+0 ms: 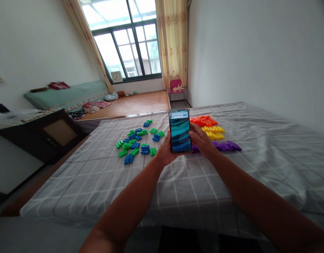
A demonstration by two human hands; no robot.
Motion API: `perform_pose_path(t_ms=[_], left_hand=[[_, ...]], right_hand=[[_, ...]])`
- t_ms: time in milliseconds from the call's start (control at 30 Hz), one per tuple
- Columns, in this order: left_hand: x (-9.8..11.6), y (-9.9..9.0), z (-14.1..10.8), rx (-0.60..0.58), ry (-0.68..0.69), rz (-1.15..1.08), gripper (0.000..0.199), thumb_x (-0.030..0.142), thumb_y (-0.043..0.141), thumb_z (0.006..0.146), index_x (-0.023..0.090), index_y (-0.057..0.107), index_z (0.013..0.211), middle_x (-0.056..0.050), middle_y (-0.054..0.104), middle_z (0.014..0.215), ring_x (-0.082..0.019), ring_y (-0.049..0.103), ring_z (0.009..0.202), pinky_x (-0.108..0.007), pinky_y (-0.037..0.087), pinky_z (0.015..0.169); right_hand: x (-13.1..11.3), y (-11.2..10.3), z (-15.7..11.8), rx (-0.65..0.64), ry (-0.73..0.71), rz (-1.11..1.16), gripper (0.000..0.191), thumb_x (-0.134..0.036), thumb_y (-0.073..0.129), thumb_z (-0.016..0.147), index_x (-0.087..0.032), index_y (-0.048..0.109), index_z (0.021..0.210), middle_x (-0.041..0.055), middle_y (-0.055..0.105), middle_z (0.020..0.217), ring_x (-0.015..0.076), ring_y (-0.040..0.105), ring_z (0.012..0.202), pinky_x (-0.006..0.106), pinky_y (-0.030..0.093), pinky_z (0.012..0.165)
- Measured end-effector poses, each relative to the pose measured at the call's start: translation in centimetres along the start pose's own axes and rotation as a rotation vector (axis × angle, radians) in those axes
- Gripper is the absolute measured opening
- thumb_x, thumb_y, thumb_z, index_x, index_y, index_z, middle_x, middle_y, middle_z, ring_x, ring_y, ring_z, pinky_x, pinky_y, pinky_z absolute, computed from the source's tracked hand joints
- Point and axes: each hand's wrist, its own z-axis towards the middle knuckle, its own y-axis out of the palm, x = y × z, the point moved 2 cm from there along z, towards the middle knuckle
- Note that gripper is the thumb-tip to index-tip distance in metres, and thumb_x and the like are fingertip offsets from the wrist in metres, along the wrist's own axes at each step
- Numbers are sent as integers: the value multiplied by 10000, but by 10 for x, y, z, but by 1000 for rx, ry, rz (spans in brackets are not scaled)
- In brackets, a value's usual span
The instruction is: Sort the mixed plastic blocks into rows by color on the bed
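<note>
A phone (180,131) with a lit teal screen is held upright over the bed. My left hand (167,151) wraps round its lower left side, and my right hand (202,140) grips its right edge. To the left, blue pieces (129,159) and green pieces (122,154) lie scattered in small groups on the checked grey sheet (98,182). On the right are a heap of orange pieces (205,121), yellow pieces (214,135) in rows and a row of purple pieces (227,146). My right hand and the phone partly cover these.
Behind the bed is a low wooden platform (146,100) with clothes on it. A pink chair (175,85) stands by the curtain (173,42). A dark cabinet (53,135) is at the left, and a clock (116,76) sits on the windowsill.
</note>
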Motion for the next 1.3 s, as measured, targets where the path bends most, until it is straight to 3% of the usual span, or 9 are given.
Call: perform_pose_path(t_ms=[167,533,700,933,1100,1300], left_hand=[[0,0,1,12,-6,3,620,562,288,978,183,437,1446,-159,617,1304,-311,605,1179,-560,449,1010],[-6,0,-1,-58,-79,80,641,564,317,970,148,456,1438,-194,605,1308,-325,615,1161,-518,464,998],[-4,2,-1,-48,-67,107,646,569,308,970,141,467,1427,-196,592,1324,-335,625,1139,-535,469,979],[-1,2,-1,-56,-50,16,595,544,341,971,184,462,1431,-168,613,1306,-322,630,1133,-551,475,970],[9,-4,4,-96,-81,-24,641,580,317,962,159,462,1423,-196,611,1296,-331,614,1155,-581,465,966],[35,-5,10,-100,-57,-35,650,587,317,958,141,478,1402,-206,636,1250,-339,618,1146,-599,473,942]], right_hand=[[-1,1,0,18,6,-4,531,-517,591,852,-249,539,1308,76,623,1301,271,558,1210,441,465,1004],[2,-14,2,195,-37,-10,484,-511,512,896,-281,521,1322,53,587,1334,248,553,1197,417,514,930],[3,-14,3,201,-45,-16,508,-537,510,886,-271,514,1318,67,594,1321,242,590,1126,385,546,827],[4,-10,0,148,-24,-44,484,-512,522,892,-279,518,1316,66,605,1293,228,605,1091,376,548,827],[1,-1,11,84,104,-70,497,-563,445,908,-293,525,1317,35,660,1137,210,640,945,360,559,755],[-18,13,43,49,10,-218,459,-578,451,892,-253,605,1177,19,662,882,203,603,858,341,527,750]])
